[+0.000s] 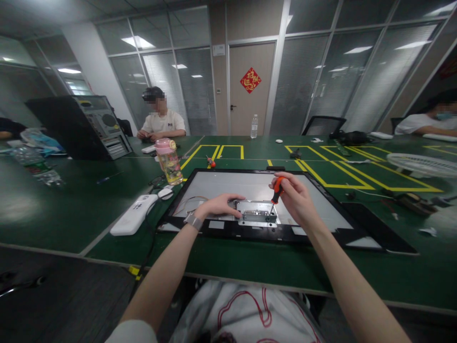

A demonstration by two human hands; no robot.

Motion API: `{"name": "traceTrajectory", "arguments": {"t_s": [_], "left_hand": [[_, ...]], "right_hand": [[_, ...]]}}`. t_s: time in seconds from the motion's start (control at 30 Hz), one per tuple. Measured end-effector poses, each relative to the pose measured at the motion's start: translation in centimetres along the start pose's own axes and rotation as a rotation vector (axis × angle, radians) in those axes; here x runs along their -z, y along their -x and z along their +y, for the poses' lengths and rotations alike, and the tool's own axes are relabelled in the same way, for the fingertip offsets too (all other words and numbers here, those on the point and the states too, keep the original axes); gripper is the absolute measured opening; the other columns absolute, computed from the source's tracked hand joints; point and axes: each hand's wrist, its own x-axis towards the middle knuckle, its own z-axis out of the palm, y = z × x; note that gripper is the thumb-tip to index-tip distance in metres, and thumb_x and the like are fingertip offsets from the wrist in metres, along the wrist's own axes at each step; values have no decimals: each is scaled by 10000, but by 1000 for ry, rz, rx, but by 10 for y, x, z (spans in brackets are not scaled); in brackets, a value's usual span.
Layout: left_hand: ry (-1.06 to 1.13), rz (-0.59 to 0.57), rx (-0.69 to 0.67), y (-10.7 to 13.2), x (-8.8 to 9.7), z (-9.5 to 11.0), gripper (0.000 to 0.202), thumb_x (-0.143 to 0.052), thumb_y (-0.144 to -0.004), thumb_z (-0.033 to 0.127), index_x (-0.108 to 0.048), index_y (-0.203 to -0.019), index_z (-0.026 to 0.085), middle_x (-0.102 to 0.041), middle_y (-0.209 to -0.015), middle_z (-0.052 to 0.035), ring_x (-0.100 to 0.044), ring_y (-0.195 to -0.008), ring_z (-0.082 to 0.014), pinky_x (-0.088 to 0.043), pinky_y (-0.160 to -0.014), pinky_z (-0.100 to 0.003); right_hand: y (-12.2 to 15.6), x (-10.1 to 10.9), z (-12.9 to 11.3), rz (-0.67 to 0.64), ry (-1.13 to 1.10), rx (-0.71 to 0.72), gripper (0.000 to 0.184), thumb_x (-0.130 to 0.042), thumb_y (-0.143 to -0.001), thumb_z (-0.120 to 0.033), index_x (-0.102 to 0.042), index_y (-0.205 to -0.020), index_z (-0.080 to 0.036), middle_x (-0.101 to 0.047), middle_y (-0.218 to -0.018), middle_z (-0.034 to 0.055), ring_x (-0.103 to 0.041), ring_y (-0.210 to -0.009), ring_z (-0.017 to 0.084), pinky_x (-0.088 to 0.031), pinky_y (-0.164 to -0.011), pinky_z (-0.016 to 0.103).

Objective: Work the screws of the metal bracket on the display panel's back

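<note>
A flat monitor panel [214,183] with a black frame lies face down on the green table [71,209]. A small metal bracket [257,212] sits at its near middle. My left hand [219,206] rests on the panel, fingers curled against the bracket's left edge. My right hand [294,195] is closed round a screwdriver [276,190] with an orange and black handle, its tip down on the bracket's right side.
A pink-lidded bottle [168,162], a white power strip [134,215] and a mouse [164,193] lie left of the panel. A black computer case [82,126] stands far left. A black sheet [378,231] lies right. Two people sit across the table; a fan [423,164] is right.
</note>
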Motion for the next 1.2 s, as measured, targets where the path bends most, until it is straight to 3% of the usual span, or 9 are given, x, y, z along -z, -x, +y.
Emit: {"name": "traceTrajectory", "arguments": {"t_s": [0.13,0.27,0.47,0.6,0.73,0.93,1.13,1.2], "left_hand": [[-1,-1,4,0,0,1,762,-749,-619,518,-518,-1296,257,-491,-1383,-66,-439,-1268,-291,-311,-1063,-390],[0,-1,6,0,0,0,769,-746,-617,532,-516,-1298,257,-486,-1386,-67,-441,-1264,-293,-314,-1060,-391],[3,-1,-5,0,0,-1,765,-747,-618,530,-522,-1293,250,-514,-1358,-67,-471,-1232,-281,-324,-1050,-374],[4,-1,-5,0,0,0,767,-747,-620,530,-517,-1297,252,-504,-1369,-68,-460,-1244,-282,-324,-1049,-372],[-3,-1,5,0,1,1,771,-741,-621,542,-513,-1301,259,-485,-1387,-72,-448,-1257,-294,-323,-1049,-384],[-6,0,6,0,0,0,764,-743,-623,528,-516,-1299,254,-484,-1388,-76,-451,-1256,-294,-320,-1052,-389],[3,6,9,1,1,0,754,-749,-624,507,-517,-1297,260,-483,-1387,-75,-445,-1259,-302,-319,-1051,-402],[7,2,5,1,1,1,749,-752,-624,498,-520,-1295,261,-489,-1382,-72,-446,-1257,-299,-316,-1053,-398]], "right_hand": [[0,0,-1,-29,4,-10,226,-479,-900,-372,-611,-1054,-273,-643,-884,33,-639,-813,183,-505,-837,408],[0,0,-1,11,72,2,255,-502,-885,-364,-605,-1094,-259,-654,-947,48,-639,-879,199,-485,-896,431],[0,0,-1,164,313,102,193,-684,-750,-302,-639,-932,-258,-598,-831,3,-593,-791,165,-510,-767,338],[0,-1,-3,248,398,143,146,-628,-793,-303,-652,-925,-248,-614,-879,23,-598,-834,175,-503,-783,348],[3,-3,-6,201,356,130,237,-482,-889,-298,-645,-1053,-246,-661,-925,49,-632,-847,186,-499,-818,386],[3,-3,-3,206,388,197,145,-664,-772,-275,-664,-915,-249,-611,-889,25,-600,-834,172,-502,-792,338],[4,-3,-5,142,336,143,257,-482,-900,-326,-655,-1081,-266,-665,-974,49,-630,-910,202,-491,-847,407],[4,-3,-5,141,340,144,250,-517,-883,-331,-654,-1083,-270,-665,-925,42,-635,-867,201,-499,-820,403]]}}
